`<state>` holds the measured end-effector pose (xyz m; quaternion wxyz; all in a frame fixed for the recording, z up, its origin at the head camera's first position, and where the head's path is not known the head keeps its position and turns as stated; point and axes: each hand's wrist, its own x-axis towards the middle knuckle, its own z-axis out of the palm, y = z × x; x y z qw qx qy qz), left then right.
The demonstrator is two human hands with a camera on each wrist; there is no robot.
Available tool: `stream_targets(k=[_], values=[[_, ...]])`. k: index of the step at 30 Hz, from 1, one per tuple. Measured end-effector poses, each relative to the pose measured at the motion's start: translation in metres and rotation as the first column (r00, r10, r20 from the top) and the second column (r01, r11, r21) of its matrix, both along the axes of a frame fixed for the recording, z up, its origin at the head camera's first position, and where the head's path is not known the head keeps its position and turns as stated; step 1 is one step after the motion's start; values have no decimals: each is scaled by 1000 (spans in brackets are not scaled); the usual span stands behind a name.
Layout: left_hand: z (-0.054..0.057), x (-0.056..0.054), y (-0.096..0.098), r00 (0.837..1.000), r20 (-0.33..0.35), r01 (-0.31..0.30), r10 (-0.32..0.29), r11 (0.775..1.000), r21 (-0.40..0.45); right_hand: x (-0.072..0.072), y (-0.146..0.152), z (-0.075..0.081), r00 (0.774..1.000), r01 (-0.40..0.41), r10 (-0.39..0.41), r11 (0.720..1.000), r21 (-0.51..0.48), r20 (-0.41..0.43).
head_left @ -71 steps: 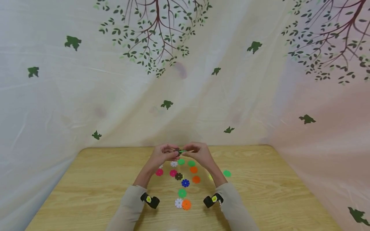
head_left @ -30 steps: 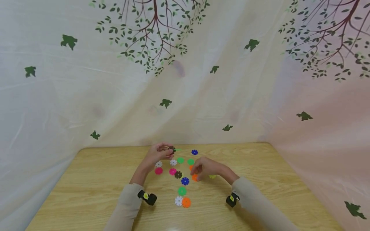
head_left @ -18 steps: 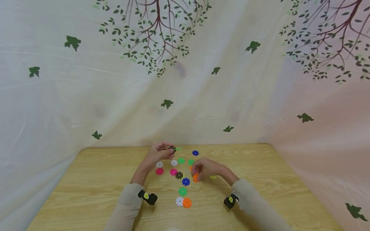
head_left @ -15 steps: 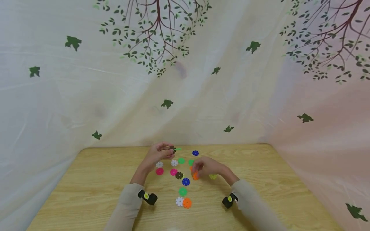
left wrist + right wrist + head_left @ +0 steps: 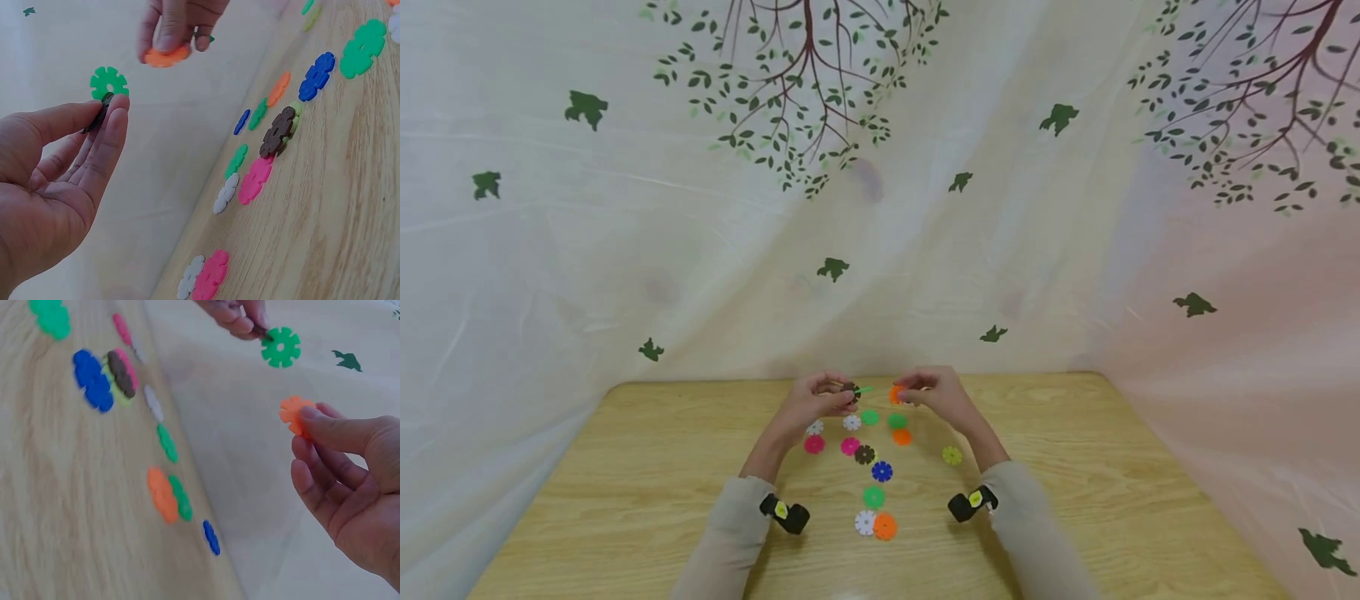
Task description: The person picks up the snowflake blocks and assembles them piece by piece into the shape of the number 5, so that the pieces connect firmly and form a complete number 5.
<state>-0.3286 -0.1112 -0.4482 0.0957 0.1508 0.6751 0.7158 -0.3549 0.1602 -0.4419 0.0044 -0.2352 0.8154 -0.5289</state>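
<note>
Thumb and fingers of my left hand point(image 5: 807, 405) pinch a dark brown notched plastic snowflake disc point(image 5: 98, 116). A green snowflake disc point(image 5: 281, 347) is slotted edgewise onto it and sticks out to the right. Level with it, my right hand point(image 5: 938, 400) pinches an orange snowflake disc point(image 5: 294, 414) between thumb and fingers. A short gap separates the orange disc from the green one. Both hands are raised over the far part of the table. In the left wrist view the brown disc is partly hidden by the fingers.
Below the hands, loose discs lie on the wooden table point(image 5: 647, 483), among them pink point(image 5: 814, 444), blue point(image 5: 882, 472), another orange point(image 5: 902, 437) and yellow point(image 5: 952, 456). A white disc point(image 5: 865, 523) lies near the front. A printed curtain point(image 5: 737, 275) hangs behind the table.
My right hand let go of the green disc, took the orange disc from the table and lifted it up toward the left hand. The left hand stays nearly still.
</note>
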Motion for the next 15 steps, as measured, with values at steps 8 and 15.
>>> stream_targets(k=[8, 15], values=[[1, 2, 3, 1000, -5, -8, 8, 1000, -8, 2, -14, 8, 999, 47, -48, 977, -206, -2], [2, 4, 3, 1000, 8, -28, 28, 1000, -9, 6, -22, 9, 996, 64, -45, 955, -288, 72]])
